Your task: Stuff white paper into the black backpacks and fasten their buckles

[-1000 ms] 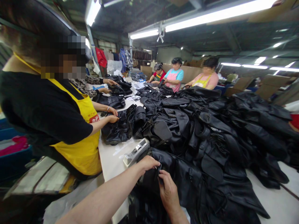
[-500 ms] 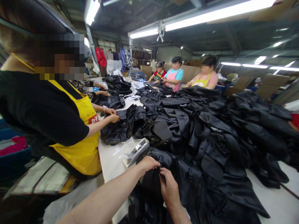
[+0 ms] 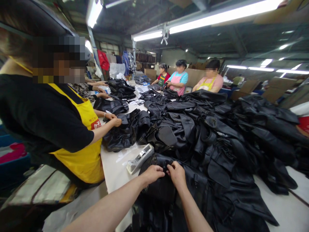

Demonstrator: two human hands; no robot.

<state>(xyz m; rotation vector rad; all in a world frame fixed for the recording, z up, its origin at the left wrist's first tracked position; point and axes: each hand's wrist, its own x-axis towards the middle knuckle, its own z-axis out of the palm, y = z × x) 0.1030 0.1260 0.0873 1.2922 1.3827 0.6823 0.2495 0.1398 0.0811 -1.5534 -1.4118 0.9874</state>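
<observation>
A black leather-look bag (image 3: 195, 190) with straps and small buckles lies on the table right in front of me. My left hand (image 3: 153, 174) is closed in a pinch at the upper part of the bag, thumb against fingers. Facing it, a short gap away, my right hand (image 3: 177, 175) also pinches at the same spot, its fingertips bent down onto the dark material. The small strap or fastening between the fingertips is too dark to make out clearly. Just beyond my left hand stands a grey tape dispenser (image 3: 140, 158).
A big heap of black bags (image 3: 178, 129) covers the table ahead and to the right. At my left a co-worker in a yellow apron (image 3: 90, 161) handles another black bag (image 3: 120, 137). More people work at the far side. The pale table edge (image 3: 106, 174) runs along the left.
My right hand has moved up the bag, from below my left hand to level with it. My left hand has shifted slightly down. The co-worker's hands have moved slightly left.
</observation>
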